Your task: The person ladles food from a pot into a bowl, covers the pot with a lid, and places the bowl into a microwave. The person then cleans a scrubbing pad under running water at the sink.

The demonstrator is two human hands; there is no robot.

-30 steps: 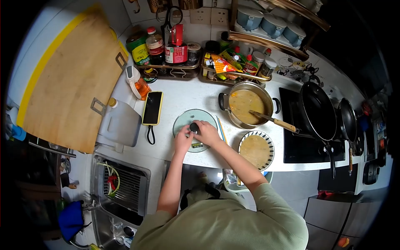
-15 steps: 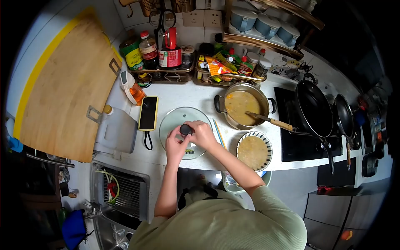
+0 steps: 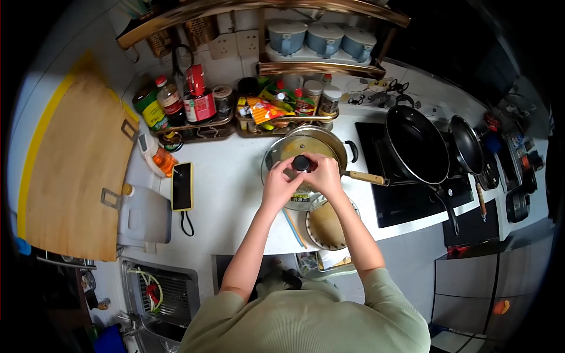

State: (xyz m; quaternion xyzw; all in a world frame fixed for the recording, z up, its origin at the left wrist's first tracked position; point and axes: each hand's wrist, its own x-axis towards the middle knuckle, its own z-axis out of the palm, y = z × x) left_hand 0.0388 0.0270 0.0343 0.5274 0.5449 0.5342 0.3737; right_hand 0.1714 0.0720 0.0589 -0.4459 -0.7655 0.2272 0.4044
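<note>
Both my hands hold the round black knob of a clear glass lid [image 3: 276, 154]. My left hand [image 3: 282, 183] closes its fingers on the knob's left side, and my right hand [image 3: 322, 175] grips it from the right. The lid is over the left part of the steel pot [image 3: 333, 136] and overlaps the edge of the patterned bowl [image 3: 327, 228]. Yellowish soup shows through the glass. A wooden-handled utensil [image 3: 366, 177] sticks out of the pot to the right.
A phone [image 3: 182, 187] lies at the left, near a plastic jug [image 3: 141, 215]. Blue and yellow sticks [image 3: 294, 228] lie beside the bowl. Bottles and jars [image 3: 200, 106] stand at the back. A black pan [image 3: 416, 144] is on the stove [image 3: 400, 209]; the sink [image 3: 162, 288] is lower left.
My hands have lifted the glass lid off the counter and moved it right, over the pot and the bowl's edge. The camera view has shifted too.
</note>
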